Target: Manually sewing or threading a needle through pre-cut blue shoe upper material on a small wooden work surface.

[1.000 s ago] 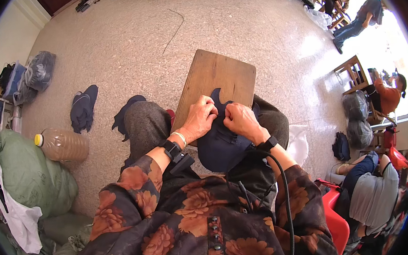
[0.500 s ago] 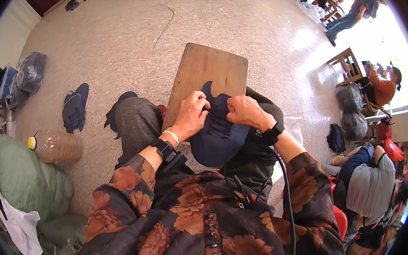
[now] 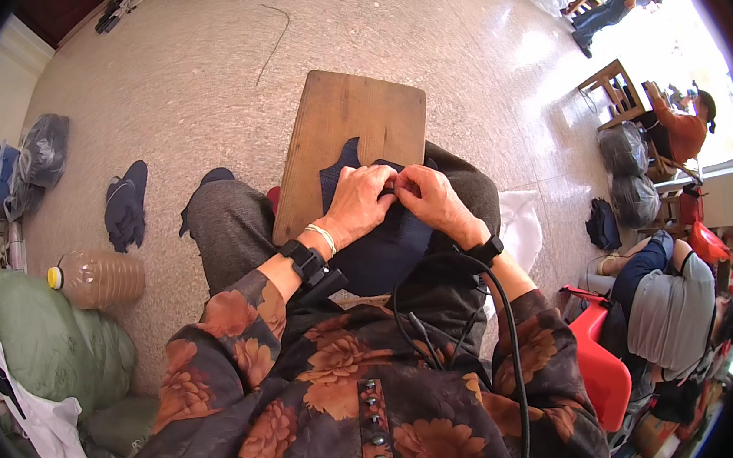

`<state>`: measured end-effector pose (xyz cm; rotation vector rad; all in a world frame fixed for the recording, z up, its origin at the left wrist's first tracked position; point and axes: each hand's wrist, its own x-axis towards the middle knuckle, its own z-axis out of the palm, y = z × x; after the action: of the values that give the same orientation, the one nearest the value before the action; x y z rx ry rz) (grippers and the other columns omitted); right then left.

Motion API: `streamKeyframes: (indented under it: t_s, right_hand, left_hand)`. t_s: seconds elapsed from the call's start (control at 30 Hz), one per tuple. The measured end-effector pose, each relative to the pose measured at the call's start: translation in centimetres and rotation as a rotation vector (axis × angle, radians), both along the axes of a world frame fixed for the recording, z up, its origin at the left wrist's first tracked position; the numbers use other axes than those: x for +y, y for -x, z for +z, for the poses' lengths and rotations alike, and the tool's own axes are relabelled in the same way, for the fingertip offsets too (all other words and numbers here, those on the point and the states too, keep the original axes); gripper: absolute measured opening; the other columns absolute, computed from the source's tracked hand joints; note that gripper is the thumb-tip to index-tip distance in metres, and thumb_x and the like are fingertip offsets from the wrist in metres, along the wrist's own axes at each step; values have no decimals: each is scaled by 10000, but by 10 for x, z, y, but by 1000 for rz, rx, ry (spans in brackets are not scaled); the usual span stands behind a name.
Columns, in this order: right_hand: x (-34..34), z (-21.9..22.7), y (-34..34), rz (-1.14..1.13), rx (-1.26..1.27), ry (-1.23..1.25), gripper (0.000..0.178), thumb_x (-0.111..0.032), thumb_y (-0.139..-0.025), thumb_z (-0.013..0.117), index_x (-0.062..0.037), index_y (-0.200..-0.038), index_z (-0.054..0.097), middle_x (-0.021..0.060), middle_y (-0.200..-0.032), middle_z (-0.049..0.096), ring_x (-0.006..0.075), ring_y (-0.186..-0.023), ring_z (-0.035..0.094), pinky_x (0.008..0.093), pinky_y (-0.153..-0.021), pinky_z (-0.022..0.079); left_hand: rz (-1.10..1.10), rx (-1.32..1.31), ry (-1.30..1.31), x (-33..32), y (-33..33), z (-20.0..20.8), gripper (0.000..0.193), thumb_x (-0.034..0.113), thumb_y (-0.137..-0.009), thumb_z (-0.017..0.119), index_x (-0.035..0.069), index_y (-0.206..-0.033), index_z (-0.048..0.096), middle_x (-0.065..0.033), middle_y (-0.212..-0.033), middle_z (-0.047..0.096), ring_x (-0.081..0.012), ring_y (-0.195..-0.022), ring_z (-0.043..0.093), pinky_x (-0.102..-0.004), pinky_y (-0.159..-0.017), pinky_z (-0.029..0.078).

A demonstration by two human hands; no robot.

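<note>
A wooden board [image 3: 364, 103] rests across my lap, and a dark navy piece of fabric [image 3: 383, 267] lies over its near end. One pointed flap of the fabric reaches up the board, while its rounded near part hangs toward my body. My left hand [image 3: 355, 202] presses its closed fingers onto the middle of the cloth. Right beside it, my right hand [image 3: 436, 201] pinches the same fabric with thumb and forefinger. The fingertips of both hands nearly meet. Whether anything small sits between them is hidden.
Navy cloth pieces [image 3: 126, 206] lie on the floor at the left, near a large brown plastic jug [image 3: 102, 278] and a green bundle [image 3: 53, 331]. A red chair [image 3: 601, 365] stands at my right. Black cables [image 3: 515, 347] run down my front. Other people sit at the far right.
My hands have come together over the middle of the fabric, where before they were apart at its two sides. The cloth between them is now more covered and bunched.
</note>
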<state>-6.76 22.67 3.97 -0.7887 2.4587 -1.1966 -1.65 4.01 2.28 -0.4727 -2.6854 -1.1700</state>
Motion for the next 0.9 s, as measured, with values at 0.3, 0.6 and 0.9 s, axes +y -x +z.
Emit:
streamKeyframes:
  t_s: [0.3,0.6,0.9]
  right_hand:
    - [23,-14,-36,-173,56,66,124,-59,-868,680,14,-968,681,141,-835,641,271,-782,666,361,-698,527]
    - [20,-31,-43,-249,52,89,193,-51,-826,726,-8,-1008,678,90,-851,591,199,-719,612,317,-688,528]
    - [15,-38,-51,-315,140,103,204,-31,-822,739,-9,-1017,681,77,-864,582,177,-723,598,294,-681,522]
  left_hand:
    - [-65,35,30,-4,3,-9,114,160,-918,668,76,-978,717,-74,-873,676,-276,-872,642,-389,-779,446]
    - [-99,77,259,-1,2,-2,95,174,-910,670,87,-933,702,-53,-871,612,-248,-885,619,-387,-793,439]
    - [-88,121,291,-10,3,-6,68,126,-869,689,75,-893,651,-81,-892,586,-269,-881,607,-398,-788,446]
